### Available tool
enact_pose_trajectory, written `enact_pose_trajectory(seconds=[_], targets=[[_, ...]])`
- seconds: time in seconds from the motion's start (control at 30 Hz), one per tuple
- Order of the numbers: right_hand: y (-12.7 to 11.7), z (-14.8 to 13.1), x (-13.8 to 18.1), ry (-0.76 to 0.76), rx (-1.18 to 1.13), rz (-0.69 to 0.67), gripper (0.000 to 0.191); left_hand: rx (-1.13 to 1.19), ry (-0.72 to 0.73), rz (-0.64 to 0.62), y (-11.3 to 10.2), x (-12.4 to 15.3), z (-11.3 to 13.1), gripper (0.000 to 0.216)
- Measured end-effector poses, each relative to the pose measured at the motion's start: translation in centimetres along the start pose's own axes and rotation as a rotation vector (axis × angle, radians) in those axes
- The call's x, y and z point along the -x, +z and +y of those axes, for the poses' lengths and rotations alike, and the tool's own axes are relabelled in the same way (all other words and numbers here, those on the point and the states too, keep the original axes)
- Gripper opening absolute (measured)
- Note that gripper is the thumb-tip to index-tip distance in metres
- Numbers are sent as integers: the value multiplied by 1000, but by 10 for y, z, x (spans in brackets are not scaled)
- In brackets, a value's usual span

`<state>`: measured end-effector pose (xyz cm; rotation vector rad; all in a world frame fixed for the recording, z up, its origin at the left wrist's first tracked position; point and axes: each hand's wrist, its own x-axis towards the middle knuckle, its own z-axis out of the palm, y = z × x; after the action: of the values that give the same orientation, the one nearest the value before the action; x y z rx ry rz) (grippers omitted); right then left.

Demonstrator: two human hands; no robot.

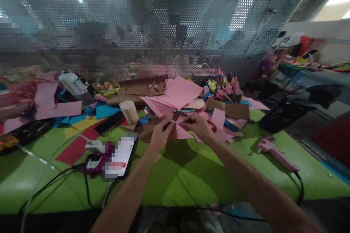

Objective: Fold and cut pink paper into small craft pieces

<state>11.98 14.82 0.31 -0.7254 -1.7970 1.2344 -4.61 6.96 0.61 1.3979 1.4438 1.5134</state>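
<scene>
A small piece of pink paper (181, 132) is held up over the table between my two hands. My left hand (161, 134) pinches its left edge with thumb and fingers. At the other side, my right hand (201, 126) has its fingertips closed on the paper's upper right edge. Just behind lie larger pink sheets (180, 91), stacked loosely on brown paper. A beige paper cylinder (129, 112) stands left of my hands. Red ring-like handles (212, 126), perhaps of scissors, show partly beside my right wrist.
On the green table (175, 178) a pink glue gun (279, 153) lies at right. A lit phone (120, 156), a dark phone (109, 123) and a power strip (95, 162) with cables are at left. Small colourful figures (225, 85) stand behind. Another person's hand (18, 111) works at far left.
</scene>
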Motion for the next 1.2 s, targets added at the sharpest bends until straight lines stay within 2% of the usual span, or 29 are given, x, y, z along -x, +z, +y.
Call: enact_pose_trajectory(seconds=[0.13,0.33,0.47,0.53,0.7,0.83,1.03,1.13,1.2], targets=[[0,-5,2,-19,31,17,27,78,-73,32,2,-1,-3,27],[-6,-10,0,21,-125,21,32,474,-275,136,-1,-4,-12,39],[-3,-9,1,38,-215,-3,38,654,-331,187,-1,-5,-14,41],[1,-5,1,46,-235,22,37,691,-352,198,-1,-5,-14,41],[5,5,0,48,-288,158,18,673,-394,166,-1,-4,-13,39],[5,6,0,55,-336,188,13,690,-379,163,-1,-5,-14,40],[1,-1,1,12,-345,134,9,754,-391,196,-1,-4,-14,45],[-7,-9,1,-33,-286,17,4,707,-356,131,-4,-4,-11,42],[-13,-15,0,-34,-240,-90,8,628,-320,89,-8,-5,-9,40]])
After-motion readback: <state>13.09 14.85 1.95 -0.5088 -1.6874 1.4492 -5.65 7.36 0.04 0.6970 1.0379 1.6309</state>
